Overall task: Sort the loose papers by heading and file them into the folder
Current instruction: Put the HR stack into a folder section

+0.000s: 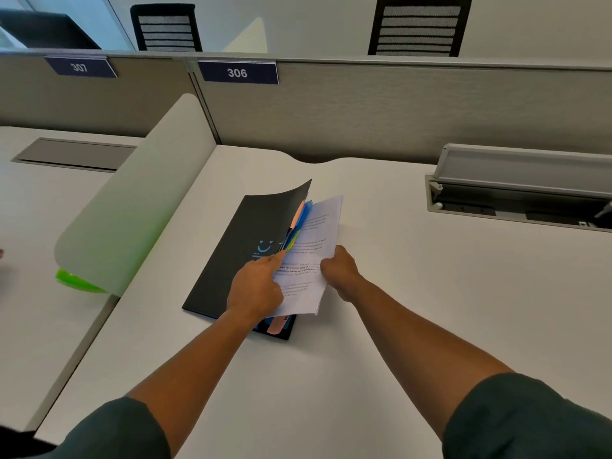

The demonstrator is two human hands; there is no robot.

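A black folder [238, 260] lies on the white surface [397, 326], its front cover bowed upward at the far edge and printed with a small blue smiling mark. Both hands meet at its open right side. The left hand [256, 286] rests on the cover with fingers curled, its fingertips at the cover's edge where the coloured dividers show; its grip pinches the left edge of a sheaf of white papers [311, 253]. The right hand [339, 270], just to the right of the left one, has its grip closed on the sheaf's right edge, the thumb on top and the fingers tucked below. The papers sit between the two grips, printed with lines of text too small to read, angled away from the person and partly inside the folder. Beyond the left grip, pink, blue and yellow dividers [299, 223] fan out between cover and papers; a pink one also shows at the folder's near corner, below the left wrist. Well to the left of the hands stands a curved white-and-green panel [132, 207]. Beyond the hands a grey partition [364, 111] carries a plate reading 306 [237, 72].
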